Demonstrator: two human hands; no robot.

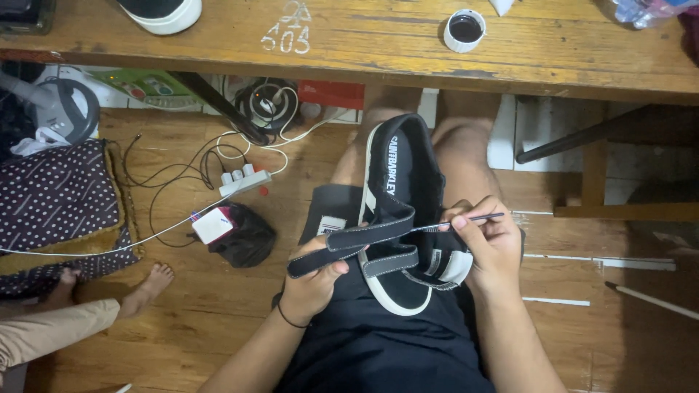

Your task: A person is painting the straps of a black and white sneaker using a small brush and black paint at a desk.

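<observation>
A black shoe [403, 178] with a white sole and two straps rests on my lap, heel pointing away from me. My left hand [314, 280] pinches the end of the upper black strap [349, 246] and pulls it out to the left. My right hand [489, 244] cradles the shoe's right side and grips a thin dark brush [466, 220], its tip touching the strap near the shoe's middle.
A wooden table [349, 51] spans the top with a small white pot of black liquid [464, 30] and another white-soled shoe [162, 13]. On the floor at left lie a power strip [244, 181], cables, a black bag [247, 236], a dotted cushion [54, 196] and another person's foot [148, 287].
</observation>
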